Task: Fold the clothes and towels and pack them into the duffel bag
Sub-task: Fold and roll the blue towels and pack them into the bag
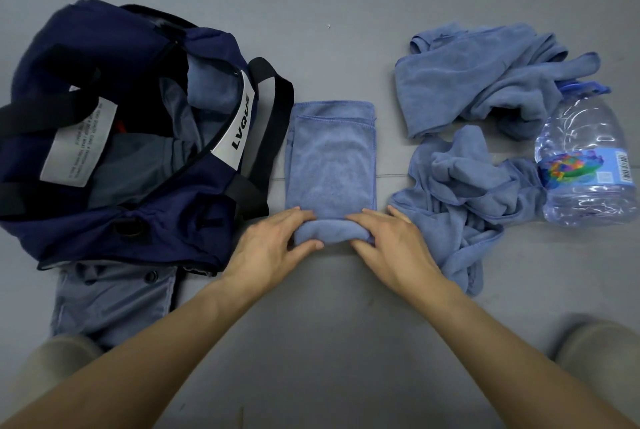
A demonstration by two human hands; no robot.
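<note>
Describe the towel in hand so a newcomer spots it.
Find the navy duffel bag at left. Beside it lies the folded towel, left hand and right hand gripping its rolled near end. Unlike the crumpled towels further right, it lies flat.

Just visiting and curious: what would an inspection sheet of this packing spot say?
Surface: grey floor.
Job's things: folded blue towel centre, near end rolled; far crumpled towel and near crumpled towel to its right; navy duffel bag open at left, cloth inside; grey garment partly under it.
Clutter: clear water bottle on its side, far right.
Grippers: left hand and right hand grip the towel's rolled end.
Cables: nothing seen.
Surroundings: person's knees at bottom corners.
</note>
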